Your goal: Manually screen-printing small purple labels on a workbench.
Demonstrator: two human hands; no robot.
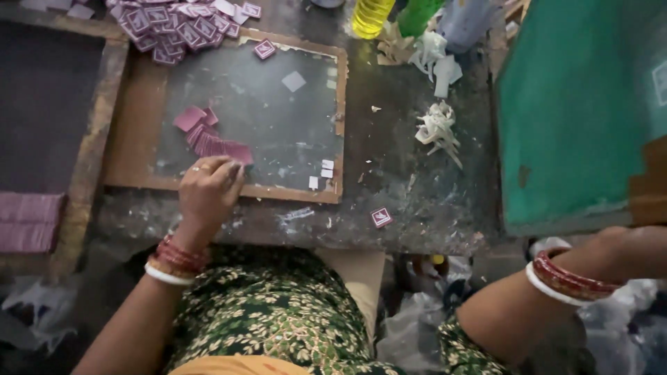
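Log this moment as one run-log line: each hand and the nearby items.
left hand: on fanned maroon cards, glass-topped board | right hand: out of frame, forearm lowered beside table | stray card at table edge

Maroon cards (pixel 221 147), green board (pixel 577 111), yellow bottle (pixel 372 15).

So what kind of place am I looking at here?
Probably a small craft or packing workbench: a stained worktop with a framed glass slab, heaps of small maroon cards and paper scraps. The left hand rests on fanned cards.
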